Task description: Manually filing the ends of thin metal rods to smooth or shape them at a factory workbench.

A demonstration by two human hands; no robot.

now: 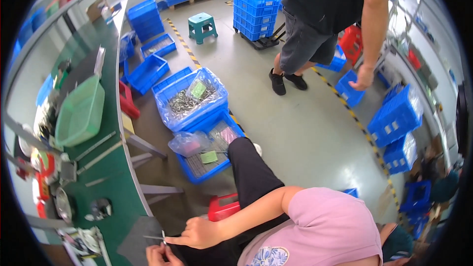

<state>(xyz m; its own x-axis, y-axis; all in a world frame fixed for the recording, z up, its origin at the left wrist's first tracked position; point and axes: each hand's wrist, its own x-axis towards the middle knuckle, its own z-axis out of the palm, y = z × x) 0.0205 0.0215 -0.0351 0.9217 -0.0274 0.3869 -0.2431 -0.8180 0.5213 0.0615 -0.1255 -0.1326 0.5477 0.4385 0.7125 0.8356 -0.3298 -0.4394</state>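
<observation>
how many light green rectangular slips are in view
2: one slip over silvery metal parts, another slip in the nearer blue plastic bin; more may be hidden.

Thin grey rod-like piece, straight, is lying roughly level, its free end pointing left over the dark sheet at the desk edge. Short, shiny, whitish piece is standing near-upright across its right end, looking slim and small. Both are sitting at the right hand's index fingertip, just above the left hand. Whether they're joining is too small to tell.
</observation>
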